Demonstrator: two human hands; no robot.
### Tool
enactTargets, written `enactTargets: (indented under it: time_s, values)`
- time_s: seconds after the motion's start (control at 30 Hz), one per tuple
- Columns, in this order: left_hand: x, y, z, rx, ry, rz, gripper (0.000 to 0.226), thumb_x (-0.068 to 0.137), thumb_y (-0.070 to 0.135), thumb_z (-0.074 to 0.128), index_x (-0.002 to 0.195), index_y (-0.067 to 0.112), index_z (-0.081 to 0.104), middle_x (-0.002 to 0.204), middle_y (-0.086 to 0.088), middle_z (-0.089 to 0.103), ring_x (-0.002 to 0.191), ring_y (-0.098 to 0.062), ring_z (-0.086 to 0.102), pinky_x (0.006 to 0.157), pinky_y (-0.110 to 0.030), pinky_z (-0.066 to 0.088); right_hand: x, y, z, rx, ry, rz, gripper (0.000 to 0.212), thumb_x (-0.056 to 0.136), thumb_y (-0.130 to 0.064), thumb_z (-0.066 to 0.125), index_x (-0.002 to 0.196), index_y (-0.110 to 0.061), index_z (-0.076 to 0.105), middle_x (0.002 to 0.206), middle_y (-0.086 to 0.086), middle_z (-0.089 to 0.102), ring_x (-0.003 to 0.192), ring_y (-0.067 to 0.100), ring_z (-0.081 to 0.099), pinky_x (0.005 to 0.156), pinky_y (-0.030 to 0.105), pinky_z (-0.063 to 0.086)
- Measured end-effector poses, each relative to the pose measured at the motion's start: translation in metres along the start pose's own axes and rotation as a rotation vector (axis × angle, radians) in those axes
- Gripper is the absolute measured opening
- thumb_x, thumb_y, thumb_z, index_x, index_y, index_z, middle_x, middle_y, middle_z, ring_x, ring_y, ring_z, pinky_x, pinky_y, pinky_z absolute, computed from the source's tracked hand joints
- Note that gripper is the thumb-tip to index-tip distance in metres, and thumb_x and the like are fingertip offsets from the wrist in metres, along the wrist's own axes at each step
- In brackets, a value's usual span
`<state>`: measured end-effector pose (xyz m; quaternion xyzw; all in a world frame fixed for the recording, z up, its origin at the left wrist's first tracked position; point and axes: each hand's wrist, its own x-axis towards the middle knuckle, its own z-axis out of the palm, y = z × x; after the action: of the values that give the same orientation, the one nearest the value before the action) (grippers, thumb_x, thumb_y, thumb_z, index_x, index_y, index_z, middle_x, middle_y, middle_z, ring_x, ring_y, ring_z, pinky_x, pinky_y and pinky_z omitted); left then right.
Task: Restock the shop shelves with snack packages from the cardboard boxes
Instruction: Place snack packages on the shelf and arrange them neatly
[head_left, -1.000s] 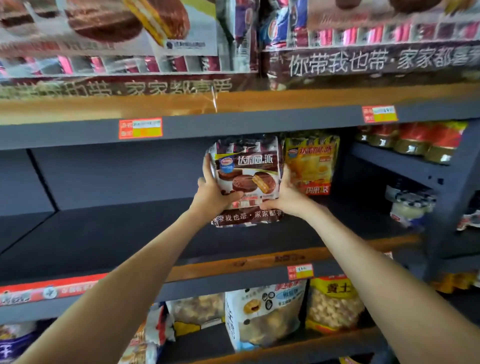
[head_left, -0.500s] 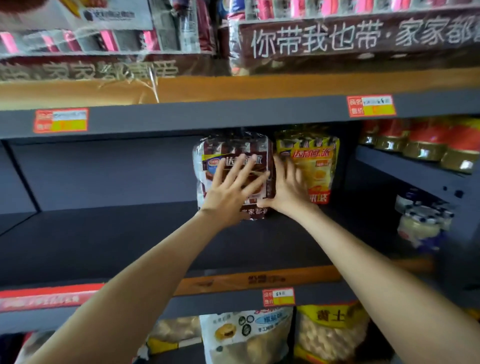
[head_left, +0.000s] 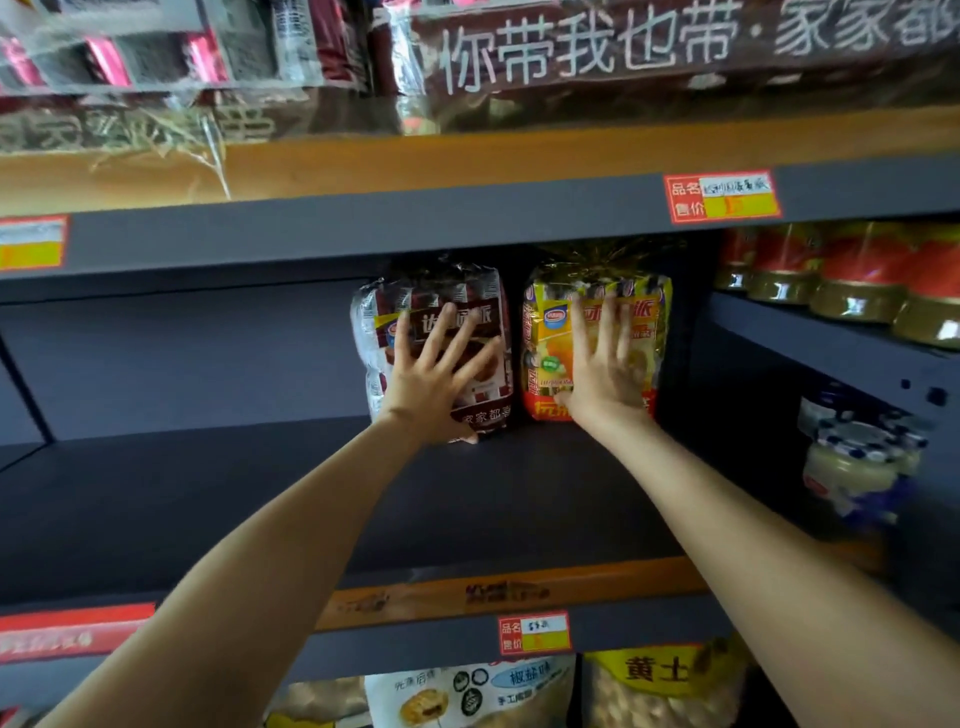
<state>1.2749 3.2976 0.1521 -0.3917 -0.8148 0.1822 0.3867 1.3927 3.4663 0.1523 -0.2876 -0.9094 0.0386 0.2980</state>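
Currently: brown snack package (head_left: 452, 291), upright on dark shelf (head_left: 208, 493); yellow snack package (head_left: 543, 338) just beside, at its 3 o'clock; left hand (head_left: 434, 379), fingers spread flat, presses brown; right hand (head_left: 605, 369) likewise presses yellow.

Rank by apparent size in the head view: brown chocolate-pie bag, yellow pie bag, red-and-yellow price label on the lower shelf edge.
1. Brown plastic chocolate-pie bag and yellow plastic pie bag: largest, too alike to rank.
2. Lower red-and-yellow paper price label: smallest.
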Motion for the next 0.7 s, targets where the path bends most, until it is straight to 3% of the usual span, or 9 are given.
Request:
enactTargets:
  time_s: [0.1,0.23,0.37,0.47,0.57,0.6,0.7]
  values:
    - [0.004,-0.013,0.006,-0.017,0.007,0.135,0.117,0.068,0.087,0.043,0.147,0.03,-0.021,0.151,-0.013,-0.03,0.137,-0.039,-0.031,0.1,-0.07,-0.022,-0.002,-0.006,0.005,-0.056,0.056,-0.051,0.132,0.08,-0.019,0.075,0.128,-0.034,-0.047,0.153,0.007,-0.032,0.144,0.03,-0.02,0.113,0.058,0.014]
    - [0.012,-0.033,0.013,-0.042,-0.056,0.312,0.118,0.075,0.075,0.052,0.14,0.033,-0.037,0.145,-0.011,-0.044,0.13,-0.039,-0.043,0.098,-0.066,-0.025,-0.005,-0.016,0.005,-0.109,0.111,-0.189,0.118,0.081,-0.01,0.069,0.143,-0.027,-0.03,0.158,0.007,-0.018,0.146,0.029,-0.013,0.116,0.052,0.005]
    - [0.008,-0.023,0.014,0.073,0.016,0.219,0.114,0.081,0.056,0.062,0.143,0.031,-0.03,0.147,-0.012,-0.036,0.136,-0.039,-0.029,0.106,-0.066,-0.011,-0.006,-0.023,0.005,-0.073,0.101,-0.316,0.105,0.084,-0.013,0.067,0.151,-0.025,-0.012,0.16,0.006,-0.013,0.146,0.031,-0.008,0.117,0.049,0.004]
    - [0.008,-0.012,0.01,0.109,-0.011,0.166,0.11,0.083,0.057,0.06,0.145,0.032,-0.028,0.146,-0.01,-0.039,0.14,-0.037,-0.026,0.106,-0.066,-0.01,-0.008,-0.026,0.009,-0.077,0.019,-0.369,0.095,0.085,-0.017,0.066,0.153,-0.022,-0.002,0.16,0.006,-0.005,0.146,0.03,-0.002,0.117,0.047,0.012]
    - [0.003,-0.008,-0.003,0.108,-0.013,0.071,0.109,0.074,0.051,0.068,0.15,0.027,-0.006,0.16,-0.008,-0.003,0.147,-0.034,0.008,0.109,-0.066,0.006,-0.011,-0.03,0.007,0.016,-0.068,-0.372,0.072,0.087,-0.013,0.06,0.147,-0.017,0.02,0.151,0.008,0.024,0.139,0.027,0.022,0.109,0.041,0.031]
    - [0.0,-0.007,-0.005,0.102,-0.017,0.049,0.108,0.073,0.052,0.068,0.15,0.024,-0.002,0.161,-0.007,0.004,0.147,-0.032,0.011,0.109,-0.067,0.006,-0.012,-0.031,0.005,0.06,-0.057,-0.363,0.063,0.088,-0.01,0.058,0.142,-0.015,0.027,0.145,0.007,0.033,0.135,0.025,0.028,0.105,0.04,0.035]
    - [-0.005,0.001,-0.007,0.015,-0.08,0.019,0.1,0.082,0.057,0.059,0.152,0.02,-0.004,0.16,-0.012,-0.014,0.148,-0.03,-0.009,0.109,-0.066,-0.008,-0.016,-0.035,0.0,0.107,-0.039,-0.334,0.047,0.088,-0.011,0.056,0.132,-0.013,0.038,0.135,0.006,0.041,0.128,0.026,0.036,0.099,0.038,0.039]
